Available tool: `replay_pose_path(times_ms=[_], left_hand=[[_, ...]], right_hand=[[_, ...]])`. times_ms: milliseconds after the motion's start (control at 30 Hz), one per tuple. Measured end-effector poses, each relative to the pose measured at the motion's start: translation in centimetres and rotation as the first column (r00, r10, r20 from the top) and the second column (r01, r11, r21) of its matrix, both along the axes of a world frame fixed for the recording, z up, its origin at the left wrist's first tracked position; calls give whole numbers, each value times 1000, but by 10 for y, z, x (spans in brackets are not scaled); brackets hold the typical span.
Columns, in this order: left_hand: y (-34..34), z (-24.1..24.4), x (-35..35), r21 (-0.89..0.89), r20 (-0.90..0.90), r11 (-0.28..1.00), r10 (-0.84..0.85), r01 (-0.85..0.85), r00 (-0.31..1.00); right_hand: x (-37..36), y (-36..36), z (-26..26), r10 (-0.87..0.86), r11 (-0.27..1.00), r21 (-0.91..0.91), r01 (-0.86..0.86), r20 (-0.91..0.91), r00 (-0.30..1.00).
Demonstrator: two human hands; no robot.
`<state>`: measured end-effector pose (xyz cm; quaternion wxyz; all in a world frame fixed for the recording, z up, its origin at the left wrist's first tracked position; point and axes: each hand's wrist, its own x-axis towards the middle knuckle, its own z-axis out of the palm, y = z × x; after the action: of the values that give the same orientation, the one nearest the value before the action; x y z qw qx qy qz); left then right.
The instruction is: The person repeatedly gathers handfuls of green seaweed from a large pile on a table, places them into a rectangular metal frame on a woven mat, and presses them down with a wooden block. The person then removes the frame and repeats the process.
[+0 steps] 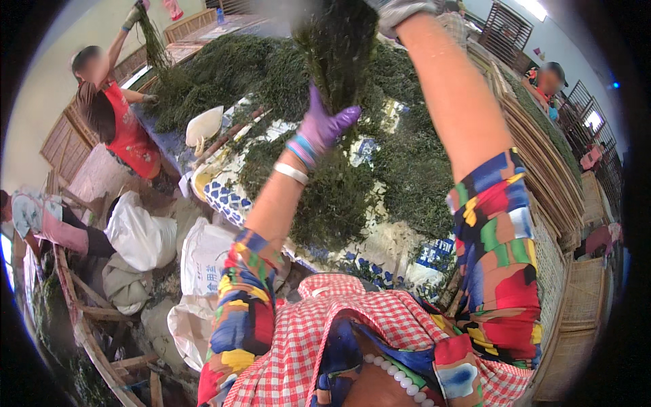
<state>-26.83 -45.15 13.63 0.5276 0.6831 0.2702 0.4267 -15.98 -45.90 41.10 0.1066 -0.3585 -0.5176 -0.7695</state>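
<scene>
A long clump of dark green seaweed [335,46] hangs high in front of me. My right hand [404,15], in a pale work glove, is raised at the clump's upper right edge; its fingers are mostly hidden at the picture's rim. My left hand [325,124], in a purple glove with blue bands at the wrist, is at the clump's lower end, thumb and fingers spread; whether it grips any strands is unclear. Beneath both hands, more seaweed [325,198] lies in heaps on a table covered with a blue-and-white patterned sheet [224,201].
A white plastic scoop [204,126] and a wooden stick [231,135] lie at the table's left. A person [124,122] in a red apron lifts seaweed there. Stacked wooden frames [544,157] stand at right, with another person [549,84] beyond. White sacks [140,231] are at lower left.
</scene>
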Motion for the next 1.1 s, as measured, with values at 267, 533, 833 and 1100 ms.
replay_pose_path(times_ms=[267,533,833,1100], left_hand=[[-111,-153,-52,-880,-152,470,-411,66,899],[-16,19,-75,-663,303,583,-364,469,881],[-10,177,-50,-531,155,680,-508,505,848],[34,174,-63,-441,343,599,-575,668,743]], right_hand=[[56,26,-266,-367,242,-841,-484,-541,757],[70,-109,-305,-689,-33,-324,-945,-678,256],[-14,-45,-258,-316,344,-515,-785,-851,420],[-6,-138,-404,-377,297,-867,-401,-492,785]])
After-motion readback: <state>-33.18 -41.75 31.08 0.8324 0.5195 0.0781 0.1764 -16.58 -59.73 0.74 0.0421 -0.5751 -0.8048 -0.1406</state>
